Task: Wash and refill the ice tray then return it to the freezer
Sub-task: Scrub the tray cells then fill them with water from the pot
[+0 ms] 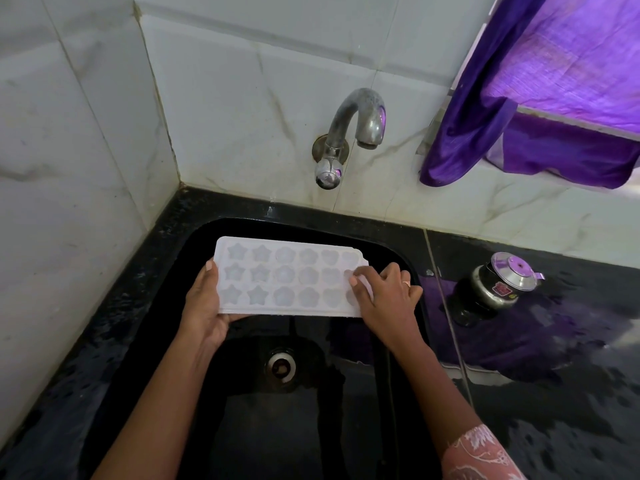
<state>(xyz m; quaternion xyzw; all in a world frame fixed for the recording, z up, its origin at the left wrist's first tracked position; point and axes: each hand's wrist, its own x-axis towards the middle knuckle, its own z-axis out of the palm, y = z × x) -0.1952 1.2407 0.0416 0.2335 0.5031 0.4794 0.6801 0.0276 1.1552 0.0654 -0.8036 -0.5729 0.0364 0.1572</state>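
The left hand (204, 306) grips the left end of the ice tray (287, 278), thumb laid along the top edge and fingers curled underneath. The right hand (384, 296) holds the right end, its fingers bent over the tray's last moulds; a ring (407, 283) shows on one finger. A pink patterned sleeve (478, 455) covers that arm near the elbow.

The white tray is held level above the far half of the black sink (242, 427), moulds facing up in three rows, with stars at the left. The drain (281, 367) lies in the sink floor, nearer than the tray. A metal tap (349, 133) juts from the tiled wall behind the sink. On the dark counter (554, 410) right of the sink stands a small lidded metal pot (502, 282). A purple curtain (536, 98) hangs above the counter on that side.
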